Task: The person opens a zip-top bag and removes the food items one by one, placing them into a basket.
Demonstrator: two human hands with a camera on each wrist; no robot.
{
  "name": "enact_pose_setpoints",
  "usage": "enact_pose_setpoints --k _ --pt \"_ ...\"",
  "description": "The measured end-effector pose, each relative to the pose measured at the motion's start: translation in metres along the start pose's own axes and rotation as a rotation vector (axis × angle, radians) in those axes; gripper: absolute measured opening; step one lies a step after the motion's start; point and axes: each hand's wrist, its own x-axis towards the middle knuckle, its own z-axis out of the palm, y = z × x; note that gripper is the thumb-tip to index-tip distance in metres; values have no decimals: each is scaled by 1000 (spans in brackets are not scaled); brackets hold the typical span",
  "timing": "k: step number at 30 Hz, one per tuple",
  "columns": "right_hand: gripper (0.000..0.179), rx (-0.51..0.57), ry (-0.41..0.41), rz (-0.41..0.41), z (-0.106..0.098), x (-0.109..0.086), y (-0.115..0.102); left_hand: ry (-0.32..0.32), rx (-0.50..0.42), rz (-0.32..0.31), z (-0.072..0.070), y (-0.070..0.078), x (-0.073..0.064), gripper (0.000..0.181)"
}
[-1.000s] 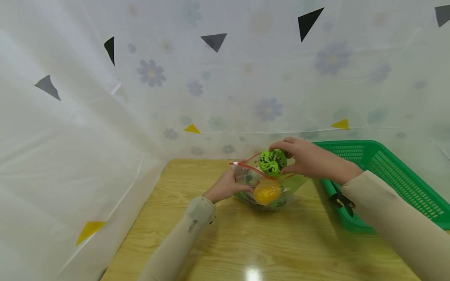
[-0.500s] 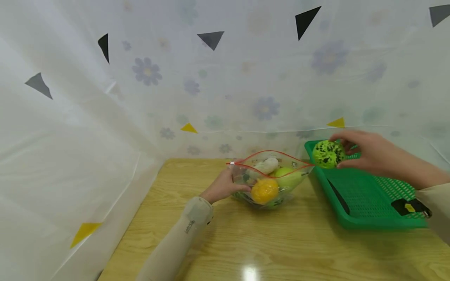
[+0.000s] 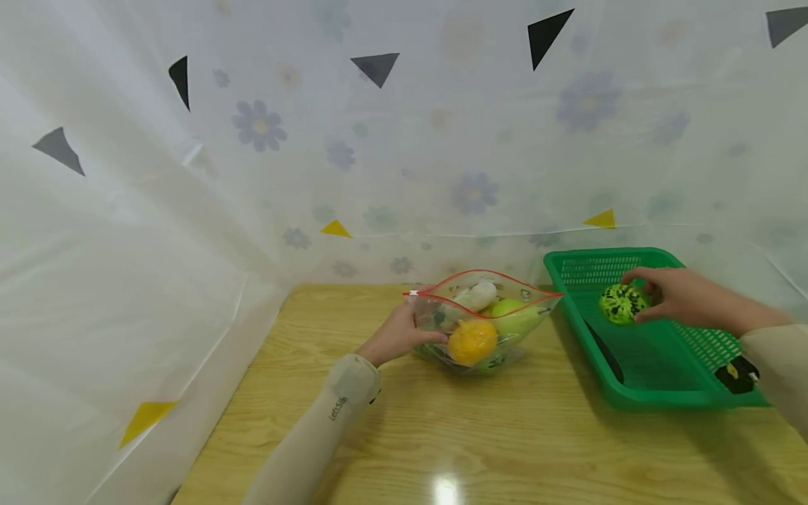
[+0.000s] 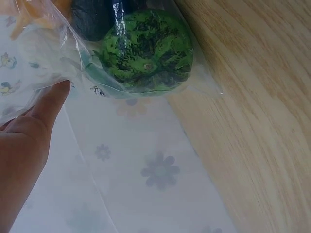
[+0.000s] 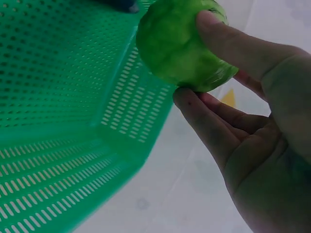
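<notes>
My right hand [image 3: 684, 301] pinches a green speckled mini pumpkin [image 3: 623, 304] between thumb and fingers, over the inside of the green plastic basket [image 3: 684, 401]. In the right wrist view, the pumpkin [image 5: 180, 46] is close to the basket's rim. My left hand [image 3: 404, 333] holds the left side of a clear zip bag [image 3: 539, 308], thumb in front, other fingers hidden behind. The bag's red-edged mouth gapes. Inside it are an orange pumpkin [image 3: 472, 342], a pale green pear-shaped gourd [image 3: 516, 319], a whitish piece [image 3: 477, 297] and a dark green mottled pumpkin [image 4: 148, 51].
A long dark thing [image 3: 604, 351] lies along the basket's left wall; its kind is unclear. Bag and basket stand on a wood-grain table [image 3: 480, 442]. Behind hangs a flower-printed white curtain [image 3: 404, 161] with triangle patches.
My right hand has carried the speckled pumpkin from the bag's mouth rightward, then lower over the basket. The left hand keeps its hold on the bag.
</notes>
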Motion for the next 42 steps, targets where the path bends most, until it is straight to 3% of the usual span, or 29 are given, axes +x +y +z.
enact_pose_setpoints --k 7,14,19,30,37,42 --pt "68 44 -102 -7 11 15 18 22 0 -18 0 0 -1 75" --pt "63 58 -190 -13 28 22 20 42 -92 68 6 -4 2 78" --pt "63 44 -266 -14 36 21 18 29 -71 10 6 -2 -1 80" --pt "73 37 -275 -22 30 14 10 25 -39 -5 6 -4 0 76" --pt "66 -23 -169 -127 22 15 -18 28 -32 -23 5 -3 -3 78" --pt "66 -31 -120 -143 14 18 -39 33 -35 -31 7 -3 -4 80"
